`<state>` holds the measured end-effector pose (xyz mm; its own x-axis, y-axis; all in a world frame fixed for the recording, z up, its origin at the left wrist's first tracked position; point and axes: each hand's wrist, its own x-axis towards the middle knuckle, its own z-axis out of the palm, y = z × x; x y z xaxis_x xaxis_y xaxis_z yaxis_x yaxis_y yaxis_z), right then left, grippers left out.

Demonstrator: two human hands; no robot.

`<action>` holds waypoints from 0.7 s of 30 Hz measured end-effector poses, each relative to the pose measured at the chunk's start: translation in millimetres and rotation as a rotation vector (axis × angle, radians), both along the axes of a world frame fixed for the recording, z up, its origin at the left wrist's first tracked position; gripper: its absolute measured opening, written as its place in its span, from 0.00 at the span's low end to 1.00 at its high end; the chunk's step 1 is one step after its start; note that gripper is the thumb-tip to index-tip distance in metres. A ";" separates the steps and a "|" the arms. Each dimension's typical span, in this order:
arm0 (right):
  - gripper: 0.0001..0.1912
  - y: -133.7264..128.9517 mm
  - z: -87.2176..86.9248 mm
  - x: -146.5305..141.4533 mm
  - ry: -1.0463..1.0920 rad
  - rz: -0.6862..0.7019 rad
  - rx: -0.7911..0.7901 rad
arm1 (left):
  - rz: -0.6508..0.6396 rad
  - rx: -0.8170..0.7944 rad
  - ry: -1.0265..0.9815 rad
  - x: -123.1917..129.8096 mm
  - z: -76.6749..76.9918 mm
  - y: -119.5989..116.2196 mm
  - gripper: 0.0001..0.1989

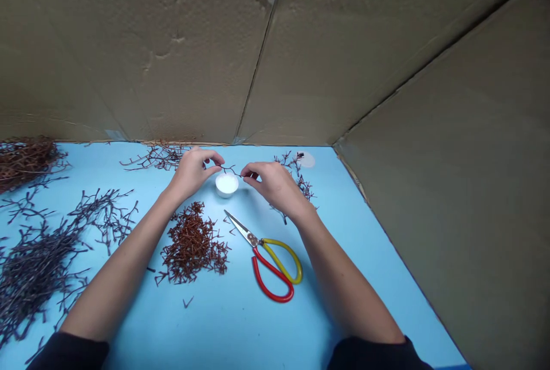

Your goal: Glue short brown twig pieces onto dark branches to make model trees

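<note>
A thin dark forked twig [232, 169] spans the gap between my hands, above a small white cup [227, 185]. My left hand [196, 166] pinches the twig's left end between thumb and fingers. At its other end, my right hand [270, 182] grips the twig with thumb and fingertips. Nearer to me lies a pair of scissors [253, 239] with one red and one yellow handle, blades partly apart. Beside the scissors is a heap of short reddish-brown twig pieces [193, 247].
Dark branched twigs [40, 261] are piled at the left, with a brown bundle [28, 161] behind them. More twigs [158, 156] lie along the cardboard wall [172, 60]. Others [303, 184] lie right of my right hand, near a pale round spot [306, 160]. The tabletop [240, 330] is light blue.
</note>
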<state>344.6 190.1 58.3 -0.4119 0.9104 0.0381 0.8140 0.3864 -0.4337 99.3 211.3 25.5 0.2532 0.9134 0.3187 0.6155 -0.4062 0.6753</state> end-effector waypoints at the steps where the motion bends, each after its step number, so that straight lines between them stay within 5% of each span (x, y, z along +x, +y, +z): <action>1: 0.11 0.0 -0.3 -0.1 0.000 0.003 0.003 | 0.000 -0.003 0.004 -1.2 0.6 -0.1 0.09; 10: 0.12 -6.1 7.4 1.1 -0.148 -0.004 0.013 | -0.013 -0.034 0.029 5.7 -4.1 -3.9 0.08; 21: 0.07 -0.7 8.3 7.2 0.203 -0.008 -0.014 | -0.007 -0.041 -0.115 -12.6 5.3 0.4 0.06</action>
<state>351.8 189.4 66.7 -0.3900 0.9146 0.1065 0.7124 0.3730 -0.5944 86.7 211.6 30.8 0.2231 0.9247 0.3085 0.5301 -0.3807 0.7577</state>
